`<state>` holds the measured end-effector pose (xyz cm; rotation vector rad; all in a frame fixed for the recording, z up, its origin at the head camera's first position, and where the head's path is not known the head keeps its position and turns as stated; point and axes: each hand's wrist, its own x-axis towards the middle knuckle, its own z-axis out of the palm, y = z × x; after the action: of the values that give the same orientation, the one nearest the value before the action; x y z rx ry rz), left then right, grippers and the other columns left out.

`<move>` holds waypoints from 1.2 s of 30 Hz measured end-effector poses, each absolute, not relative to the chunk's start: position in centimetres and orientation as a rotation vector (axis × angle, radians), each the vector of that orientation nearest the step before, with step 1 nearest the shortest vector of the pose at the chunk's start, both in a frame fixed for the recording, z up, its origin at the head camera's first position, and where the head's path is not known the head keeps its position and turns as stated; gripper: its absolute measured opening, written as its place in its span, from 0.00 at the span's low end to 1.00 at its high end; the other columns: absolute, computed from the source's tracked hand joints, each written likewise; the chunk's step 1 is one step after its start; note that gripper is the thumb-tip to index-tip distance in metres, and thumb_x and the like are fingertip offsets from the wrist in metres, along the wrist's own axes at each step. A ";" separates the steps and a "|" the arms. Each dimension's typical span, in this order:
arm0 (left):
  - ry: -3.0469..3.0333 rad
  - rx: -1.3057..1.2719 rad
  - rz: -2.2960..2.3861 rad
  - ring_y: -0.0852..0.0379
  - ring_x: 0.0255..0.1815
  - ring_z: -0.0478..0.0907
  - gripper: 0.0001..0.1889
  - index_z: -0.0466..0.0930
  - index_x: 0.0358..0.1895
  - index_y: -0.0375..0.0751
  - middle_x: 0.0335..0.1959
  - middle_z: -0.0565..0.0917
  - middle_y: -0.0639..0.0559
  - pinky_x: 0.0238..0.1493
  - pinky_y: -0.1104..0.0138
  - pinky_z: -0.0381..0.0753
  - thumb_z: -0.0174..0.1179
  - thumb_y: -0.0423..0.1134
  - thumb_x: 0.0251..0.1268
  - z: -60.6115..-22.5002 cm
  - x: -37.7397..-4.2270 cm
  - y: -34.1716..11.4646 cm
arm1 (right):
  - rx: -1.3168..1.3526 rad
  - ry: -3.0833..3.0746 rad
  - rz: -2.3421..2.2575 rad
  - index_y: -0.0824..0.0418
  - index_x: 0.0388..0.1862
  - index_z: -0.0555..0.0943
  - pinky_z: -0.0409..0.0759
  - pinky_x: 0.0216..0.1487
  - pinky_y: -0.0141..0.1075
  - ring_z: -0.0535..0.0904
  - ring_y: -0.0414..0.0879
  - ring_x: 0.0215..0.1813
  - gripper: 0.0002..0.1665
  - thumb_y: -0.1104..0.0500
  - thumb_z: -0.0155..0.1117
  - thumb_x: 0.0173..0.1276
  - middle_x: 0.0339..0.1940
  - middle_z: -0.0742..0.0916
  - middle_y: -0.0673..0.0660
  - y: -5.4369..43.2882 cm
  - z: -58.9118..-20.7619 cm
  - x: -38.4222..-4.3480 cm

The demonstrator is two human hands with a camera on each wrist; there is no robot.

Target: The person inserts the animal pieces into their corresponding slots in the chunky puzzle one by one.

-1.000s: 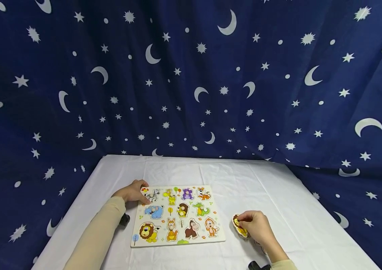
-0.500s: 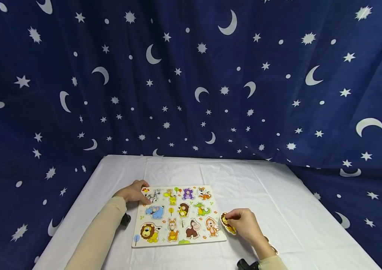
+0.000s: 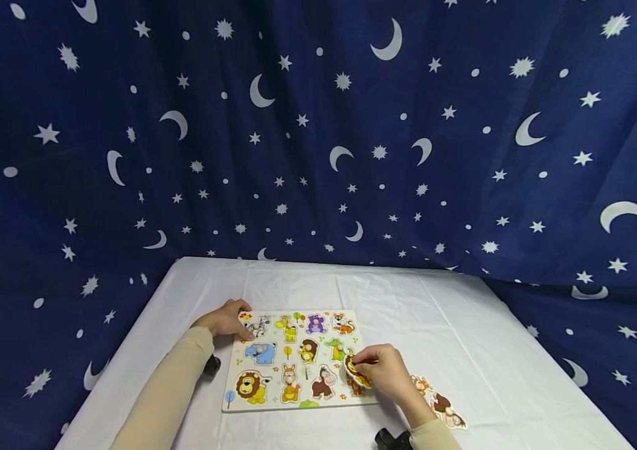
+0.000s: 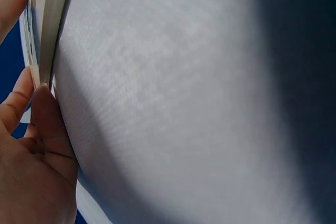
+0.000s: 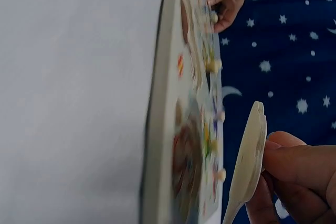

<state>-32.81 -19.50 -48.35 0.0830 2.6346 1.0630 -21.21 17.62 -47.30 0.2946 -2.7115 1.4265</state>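
A white wooden peg puzzle board (image 3: 273, 406) with animal pictures lies on the table. My left hand (image 3: 226, 320) grips its far left corner; in the left wrist view the fingers (image 4: 18, 98) touch its edge. My right hand (image 3: 386, 373) pinches a lion puzzle piece (image 3: 355, 374) above the board's right front corner, partly covering the monkey picture (image 3: 357, 389). In the right wrist view the lion piece (image 5: 248, 156) is held tilted, apart from the board, its pale plain side showing. The lion picture (image 3: 250, 387) at the board's front left has no knob on it.
Two loose puzzle pieces lie right of the board: a brown gorilla piece (image 3: 446, 411) and an orange-and-white piece (image 3: 422, 384) partly behind my right wrist. Several knobbed pieces sit in the board, such as the elephant (image 3: 262, 354). A starry blue curtain (image 3: 318, 125) hangs behind the white-covered table (image 3: 408, 300).
My right hand has carried the lion piece leftward from the table to over the board's right front. The loose pieces have come into view behind it. My left hand keeps its place on the board.
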 end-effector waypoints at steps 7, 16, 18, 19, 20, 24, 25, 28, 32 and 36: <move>2.637 0.091 1.071 0.45 0.53 0.70 0.39 0.72 0.60 0.39 0.57 0.70 0.39 0.65 0.48 0.66 0.81 0.41 0.40 -48.4 -32.8 -19.5 | 0.416 -2.715 1.410 0.64 0.30 0.89 0.79 0.36 0.28 0.83 0.41 0.37 0.07 0.74 0.70 0.55 0.34 0.90 0.59 14.9 -47.0 -21.7; 2.645 0.075 1.070 0.45 0.51 0.71 0.38 0.73 0.59 0.39 0.56 0.71 0.40 0.65 0.49 0.66 0.80 0.41 0.41 -48.3 -32.7 -19.3 | 0.550 -2.733 1.438 0.63 0.29 0.89 0.78 0.35 0.28 0.82 0.42 0.38 0.07 0.73 0.70 0.56 0.35 0.91 0.58 11.8 -47.7 -22.1; 2.645 0.073 1.073 0.46 0.51 0.71 0.38 0.73 0.59 0.39 0.55 0.71 0.41 0.66 0.49 0.66 0.80 0.41 0.40 -48.3 -32.7 -19.2 | 0.564 -2.735 1.443 0.63 0.28 0.89 0.78 0.35 0.28 0.81 0.41 0.38 0.07 0.73 0.70 0.55 0.35 0.90 0.58 11.2 -47.9 -22.1; 2.645 0.072 1.076 0.46 0.51 0.71 0.38 0.73 0.59 0.39 0.55 0.71 0.41 0.66 0.49 0.65 0.80 0.41 0.40 -48.3 -32.7 -19.2 | 0.569 -2.734 1.442 0.63 0.28 0.89 0.77 0.35 0.28 0.80 0.41 0.38 0.07 0.73 0.71 0.55 0.35 0.90 0.58 10.9 -47.9 -22.1; 2.645 0.070 1.076 0.46 0.51 0.71 0.38 0.73 0.59 0.39 0.54 0.71 0.41 0.66 0.48 0.65 0.80 0.41 0.40 -48.4 -32.6 -19.2 | 0.575 -2.732 1.441 0.63 0.28 0.89 0.77 0.35 0.28 0.79 0.40 0.37 0.07 0.73 0.71 0.55 0.35 0.90 0.57 10.7 -47.9 -22.0; 2.654 0.066 1.064 0.46 0.51 0.71 0.38 0.73 0.58 0.40 0.54 0.72 0.42 0.66 0.48 0.65 0.81 0.41 0.40 -48.5 -32.7 -19.2 | 0.590 -2.724 1.441 0.62 0.29 0.89 0.77 0.34 0.28 0.78 0.39 0.37 0.07 0.72 0.72 0.54 0.36 0.90 0.57 9.8 -47.8 -22.0; 2.657 0.069 1.064 0.46 0.51 0.71 0.37 0.73 0.58 0.40 0.54 0.72 0.42 0.66 0.48 0.65 0.80 0.41 0.40 -48.4 -32.7 -19.2 | 0.598 -2.722 1.448 0.62 0.29 0.89 0.77 0.34 0.28 0.78 0.39 0.37 0.07 0.72 0.72 0.54 0.36 0.90 0.57 9.6 -47.8 -22.0; 2.663 0.076 1.068 0.46 0.51 0.71 0.37 0.74 0.58 0.40 0.53 0.72 0.42 0.65 0.49 0.66 0.81 0.40 0.40 -48.5 -32.7 -19.1 | 0.618 -2.711 1.451 0.62 0.29 0.89 0.78 0.34 0.28 0.79 0.37 0.35 0.08 0.73 0.72 0.53 0.34 0.90 0.56 8.9 -47.7 -21.9; 2.668 0.083 1.063 0.46 0.51 0.71 0.37 0.74 0.58 0.39 0.55 0.72 0.41 0.65 0.50 0.66 0.81 0.41 0.40 -48.6 -32.8 -19.0 | 0.649 -2.705 1.463 0.62 0.29 0.89 0.78 0.36 0.28 0.79 0.35 0.34 0.08 0.73 0.72 0.54 0.31 0.90 0.55 7.9 -47.6 -21.9; 2.665 0.070 1.054 0.46 0.51 0.71 0.37 0.73 0.58 0.40 0.55 0.72 0.41 0.65 0.49 0.67 0.81 0.42 0.40 -48.8 -32.9 -19.2 | 0.683 -2.695 1.520 0.64 0.29 0.89 0.79 0.35 0.28 0.80 0.35 0.33 0.08 0.74 0.70 0.54 0.31 0.90 0.56 6.7 -47.5 -21.9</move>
<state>-32.91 -19.18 -48.80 0.0702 2.6648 1.0544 -21.93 6.75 -47.53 0.6830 -2.6948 1.5201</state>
